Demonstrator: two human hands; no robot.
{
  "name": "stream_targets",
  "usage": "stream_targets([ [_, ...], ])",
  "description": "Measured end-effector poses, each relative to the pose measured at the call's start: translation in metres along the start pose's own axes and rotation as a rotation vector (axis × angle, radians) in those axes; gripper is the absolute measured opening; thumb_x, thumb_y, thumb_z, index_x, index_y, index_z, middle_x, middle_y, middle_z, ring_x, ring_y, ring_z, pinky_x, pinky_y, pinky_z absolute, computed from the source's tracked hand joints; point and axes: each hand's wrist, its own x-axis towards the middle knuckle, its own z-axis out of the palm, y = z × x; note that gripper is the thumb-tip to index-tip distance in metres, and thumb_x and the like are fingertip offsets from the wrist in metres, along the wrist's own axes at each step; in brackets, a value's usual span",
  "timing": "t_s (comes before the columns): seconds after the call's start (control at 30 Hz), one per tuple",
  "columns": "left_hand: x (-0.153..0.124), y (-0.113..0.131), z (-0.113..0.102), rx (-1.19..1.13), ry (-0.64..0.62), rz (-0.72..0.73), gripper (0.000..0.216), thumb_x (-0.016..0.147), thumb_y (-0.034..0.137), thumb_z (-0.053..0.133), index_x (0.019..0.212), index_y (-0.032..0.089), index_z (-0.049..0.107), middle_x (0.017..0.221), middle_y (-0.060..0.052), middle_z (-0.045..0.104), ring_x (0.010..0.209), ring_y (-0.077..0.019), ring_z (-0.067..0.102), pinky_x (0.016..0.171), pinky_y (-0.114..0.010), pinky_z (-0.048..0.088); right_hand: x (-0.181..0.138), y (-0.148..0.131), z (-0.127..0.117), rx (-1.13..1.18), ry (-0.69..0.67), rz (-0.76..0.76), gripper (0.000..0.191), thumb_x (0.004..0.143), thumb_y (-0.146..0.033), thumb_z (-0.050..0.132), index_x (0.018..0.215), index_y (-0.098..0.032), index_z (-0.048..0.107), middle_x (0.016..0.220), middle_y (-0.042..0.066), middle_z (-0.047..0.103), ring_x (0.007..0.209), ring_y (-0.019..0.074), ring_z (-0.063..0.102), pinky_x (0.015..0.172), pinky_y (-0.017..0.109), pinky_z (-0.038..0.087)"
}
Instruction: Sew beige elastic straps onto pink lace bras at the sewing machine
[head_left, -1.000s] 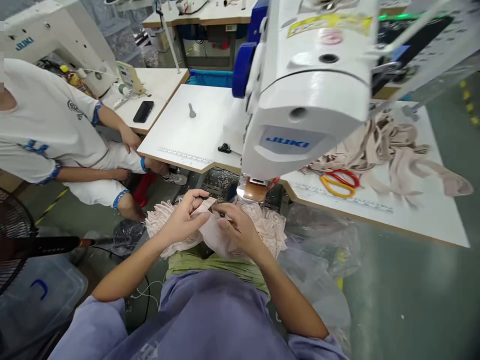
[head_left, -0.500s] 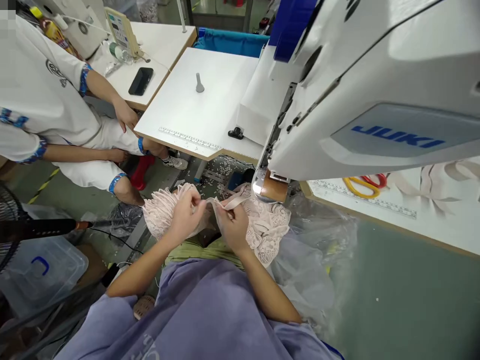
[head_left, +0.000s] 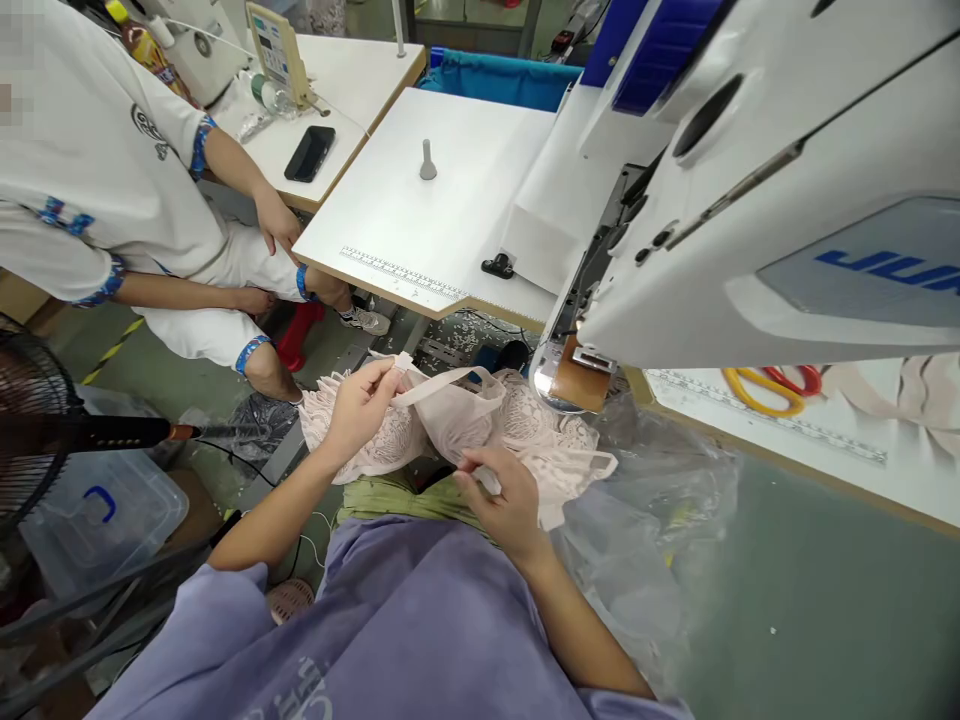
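While pinching, both hands (head_left: 360, 400) hold lace garment (head_left: 525, 440).

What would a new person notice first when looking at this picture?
The big white sewing machine fills the upper right, over the white table. Below it, at the centre, the left hand pinches a strap of a pale pink lace garment, and the right hand grips its lower edge. A seated person in white is at upper left.
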Motion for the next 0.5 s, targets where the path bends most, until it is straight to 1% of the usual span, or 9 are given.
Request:
stream_targets([
  [0.07,0.001,0.002,-0.003,0.067,-0.050,0.035,0.033,0.096,0.042,0.048,0.077,0.018,0.060,0.072,-0.001,0.059,0.070,-0.0136,0.052,0.068,-0.026,0.043,0.011,-0.004,-0.001,-0.026,0.036,-0.045,0.027,0.091,-0.019,0.064,0.117,-0.028,0.062,0.084,0.001,0.071,0.075,0.0171,0.066,0.074,0.033,0.054],
  [0.1,0.000,0.002,-0.001,0.073,-0.102,0.039,0.034,0.097,0.042,0.047,0.076,0.018,0.059,0.072,0.000,0.058,0.069,-0.0134,0.052,0.068,-0.026,0.042,0.018,-0.004,0.001,-0.046,0.051,-0.048,0.027,0.092,-0.019,0.063,0.118,-0.028,0.063,0.087,0.002,0.071,0.076,0.0173,0.066,0.075,0.033,0.054],
  [0.17,-0.005,0.004,0.009,0.047,-0.216,0.033,0.035,0.097,0.042,0.045,0.075,0.018,0.059,0.071,0.000,0.057,0.070,-0.0136,0.052,0.069,-0.026,0.042,0.033,-0.001,0.006,-0.090,0.068,-0.021,0.027,0.095,-0.024,0.060,0.121,-0.026,0.064,0.094,0.005,0.071,0.080,0.0181,0.066,0.077,0.034,0.055],
  [0.27,-0.015,0.008,0.025,-0.021,-0.339,-0.012,0.033,0.098,0.042,0.044,0.086,0.018,0.063,0.078,-0.001,0.062,0.075,-0.0151,0.055,0.073,-0.026,0.045,0.046,0.009,0.013,-0.136,0.045,0.055,0.030,0.098,-0.031,0.056,0.125,-0.023,0.065,0.108,0.009,0.069,0.083,0.0179,0.066,0.080,0.034,0.056],
  [0.37,-0.020,0.012,0.035,-0.042,-0.390,-0.055,0.033,0.098,0.043,0.044,0.094,0.018,0.066,0.084,-0.003,0.065,0.079,-0.0162,0.058,0.074,-0.026,0.047,0.043,0.017,0.012,-0.165,0.030,0.118,0.031,0.100,-0.035,0.053,0.126,-0.024,0.066,0.111,0.009,0.068,0.081,0.0168,0.066,0.077,0.032,0.056],
  [0.43,-0.020,0.013,0.038,-0.038,-0.401,-0.069,0.033,0.098,0.042,0.045,0.095,0.018,0.067,0.085,-0.003,0.066,0.080,-0.0164,0.060,0.074,-0.026,0.047,0.038,0.019,0.009,-0.188,0.060,0.130,0.030,0.099,-0.035,0.054,0.123,-0.025,0.068,0.109,0.009,0.070,0.080,0.0167,0.067,0.075,0.032,0.056],
  [0.5,-0.020,0.012,0.042,-0.032,-0.406,-0.075,0.031,0.098,0.041,0.045,0.095,0.018,0.067,0.085,-0.002,0.067,0.080,-0.0163,0.061,0.074,-0.026,0.047,0.033,0.021,0.007,-0.198,0.118,0.105,0.025,0.097,-0.032,0.058,0.117,-0.025,0.072,0.106,0.008,0.071,0.083,0.0176,0.068,0.075,0.031,0.056],
])
